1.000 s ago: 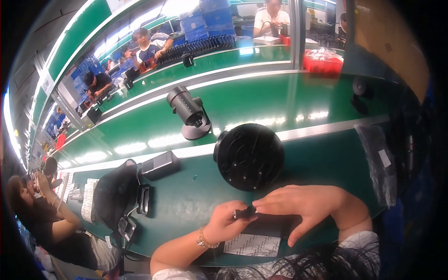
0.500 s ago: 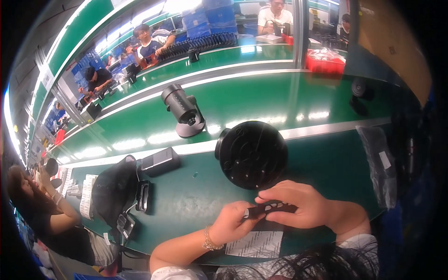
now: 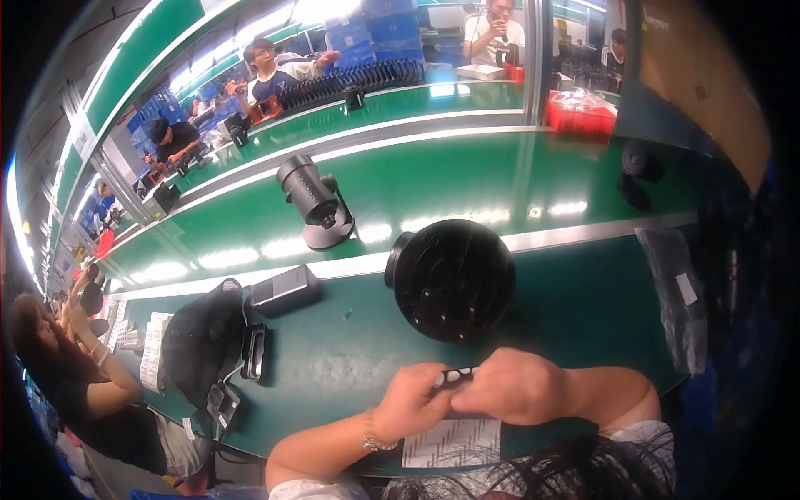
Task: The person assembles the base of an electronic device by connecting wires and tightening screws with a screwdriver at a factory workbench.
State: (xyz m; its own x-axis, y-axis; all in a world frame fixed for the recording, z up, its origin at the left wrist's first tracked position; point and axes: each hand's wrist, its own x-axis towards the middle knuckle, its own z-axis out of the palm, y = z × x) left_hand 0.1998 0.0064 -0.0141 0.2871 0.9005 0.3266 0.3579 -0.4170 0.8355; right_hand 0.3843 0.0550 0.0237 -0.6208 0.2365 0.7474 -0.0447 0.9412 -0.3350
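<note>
My left hand (image 3: 415, 400) pinches a small dark strip with pale oval spots (image 3: 454, 377) in front of my body. My right hand (image 3: 517, 387) is curled closed against the strip's other end, its fingertips meeting those of the left. The palm hides much of the strip. Just beyond both hands, a black round part (image 3: 454, 283) shows its broad disc face, with small bright points on it and a cylindrical piece at its left. Under my wrists lies a white printed sheet (image 3: 452, 443) at the table's near edge.
A dark cylindrical device on a round foot (image 3: 312, 200) stands on the green belt (image 3: 417, 183). Left on the table are a black box (image 3: 286, 289), a black mesh bag (image 3: 204, 337) and white strips (image 3: 156, 350). A clear plastic bag (image 3: 675, 300) lies right. Co-workers sit left and across.
My right hand has turned from an extended grip to a curled one, covering more of the strip. The device on the belt has shifted slightly left. Co-workers across have moved their arms.
</note>
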